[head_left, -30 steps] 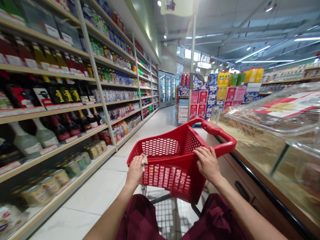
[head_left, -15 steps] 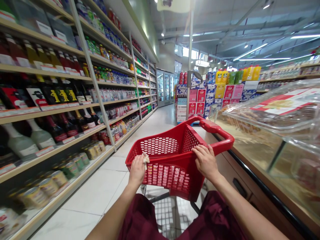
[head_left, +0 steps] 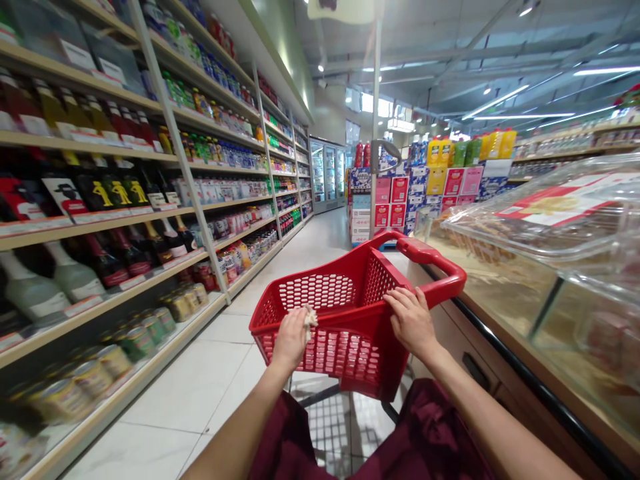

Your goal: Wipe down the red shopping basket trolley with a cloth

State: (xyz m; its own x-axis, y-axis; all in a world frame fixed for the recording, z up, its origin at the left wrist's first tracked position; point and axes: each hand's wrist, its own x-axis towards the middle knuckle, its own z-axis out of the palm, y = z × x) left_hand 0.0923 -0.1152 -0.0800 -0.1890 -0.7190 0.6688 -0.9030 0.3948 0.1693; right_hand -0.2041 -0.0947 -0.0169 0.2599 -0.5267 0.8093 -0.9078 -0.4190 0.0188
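A red plastic shopping cart stands sideways in front of me, its handle at the right. My left hand is closed on a crumpled off-white cloth or tissue and lies at the near rim, left of the middle. At the right end of that same rim, close to the handle, my right hand grips the cart with its fingers over the edge. The cart's basket has perforated walls, and its floor is mostly hidden behind the near side.
Tall shelves with bottles and cans line the left side. A display counter with clear plastic food boxes borders the right. Ahead are stacked drink cartons, a pole and glass-door fridges.
My left hand has slid right along the near rim with the cloth. My right hand keeps its place on the cart, and the view has shifted slightly.
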